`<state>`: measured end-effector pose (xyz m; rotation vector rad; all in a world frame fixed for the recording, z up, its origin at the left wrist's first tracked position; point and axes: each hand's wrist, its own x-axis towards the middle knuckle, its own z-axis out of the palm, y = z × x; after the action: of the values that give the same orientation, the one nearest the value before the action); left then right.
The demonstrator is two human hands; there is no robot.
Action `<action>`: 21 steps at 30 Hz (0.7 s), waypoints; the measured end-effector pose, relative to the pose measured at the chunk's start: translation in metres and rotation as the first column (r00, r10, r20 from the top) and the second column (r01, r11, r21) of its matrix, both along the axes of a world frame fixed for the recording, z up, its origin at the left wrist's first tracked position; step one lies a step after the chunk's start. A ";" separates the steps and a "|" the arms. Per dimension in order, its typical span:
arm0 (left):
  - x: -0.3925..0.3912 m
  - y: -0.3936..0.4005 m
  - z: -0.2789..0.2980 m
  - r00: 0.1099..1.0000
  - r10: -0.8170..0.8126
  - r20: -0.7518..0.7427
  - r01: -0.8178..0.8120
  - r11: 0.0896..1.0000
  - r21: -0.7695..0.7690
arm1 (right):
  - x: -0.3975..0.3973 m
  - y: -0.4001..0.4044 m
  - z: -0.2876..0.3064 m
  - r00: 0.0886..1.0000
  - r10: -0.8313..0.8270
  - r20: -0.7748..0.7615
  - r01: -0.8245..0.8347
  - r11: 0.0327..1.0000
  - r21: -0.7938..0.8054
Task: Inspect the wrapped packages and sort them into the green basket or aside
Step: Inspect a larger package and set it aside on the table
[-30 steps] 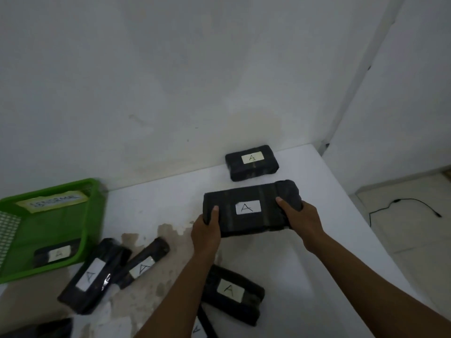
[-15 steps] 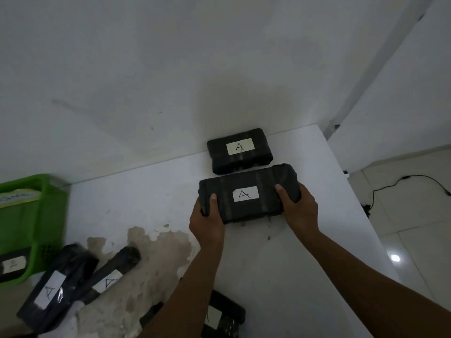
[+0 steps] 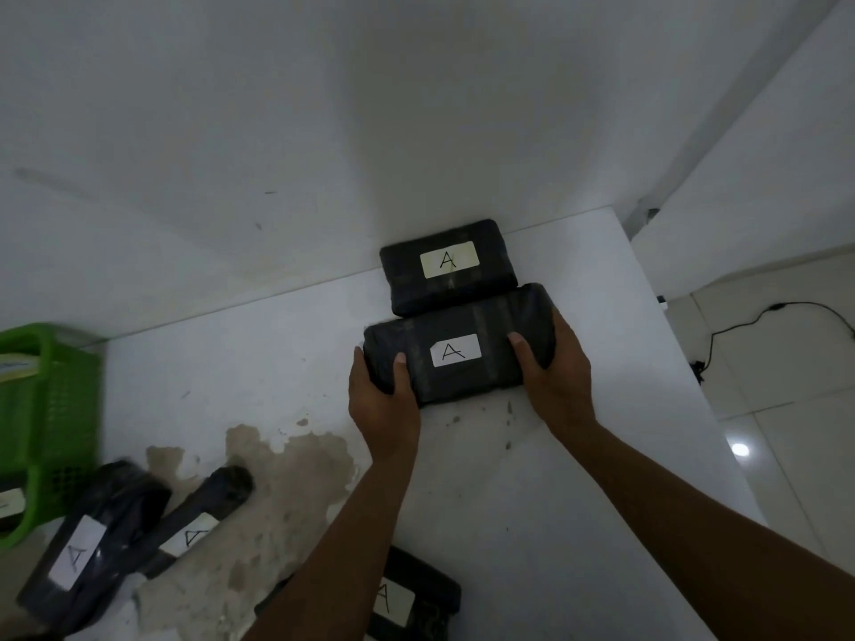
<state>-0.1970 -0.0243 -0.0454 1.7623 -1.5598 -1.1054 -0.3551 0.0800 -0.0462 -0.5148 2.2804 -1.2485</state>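
A large black wrapped package (image 3: 490,326) with a white "A" label is held at both ends, my left hand (image 3: 381,400) on its left end and my right hand (image 3: 555,381) on its right end. It sits low on the white table, touching a smaller black "A" package (image 3: 407,279) that lies against the back wall. The green basket (image 3: 46,409) stands at the far left, partly cut off by the frame edge. Two more black labelled packages (image 3: 92,534) (image 3: 203,511) lie near the basket, and another (image 3: 416,603) sits under my left forearm.
The white table (image 3: 532,501) has a brown stained patch (image 3: 277,478) at centre left. Its right edge drops to a tiled floor where a black cable (image 3: 740,330) runs. A white wall closes off the back.
Both hands have carried the large package away from me toward the back wall, down beside the smaller package. The view has shifted right, pushing the basket toward the left edge.
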 end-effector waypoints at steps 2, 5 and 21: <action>0.009 0.003 0.008 0.999 -0.051 0.018 0.051 0.999 -0.005 | 0.004 0.004 0.004 0.999 0.036 -0.031 -0.034 0.999 0.037; 0.032 0.011 0.024 0.988 -0.146 0.048 0.149 0.986 -0.076 | 0.021 0.014 0.017 0.986 0.085 -0.143 -0.076 0.995 0.070; 0.275 0.052 0.058 0.984 -0.016 0.177 0.056 0.973 -0.225 | 0.223 0.009 0.065 0.862 0.452 -0.230 -0.474 0.879 -0.047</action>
<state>0.0775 0.0273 0.0129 1.7156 -1.7526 -0.7673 -0.1319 0.0889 0.0187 -1.2094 2.0786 -1.1029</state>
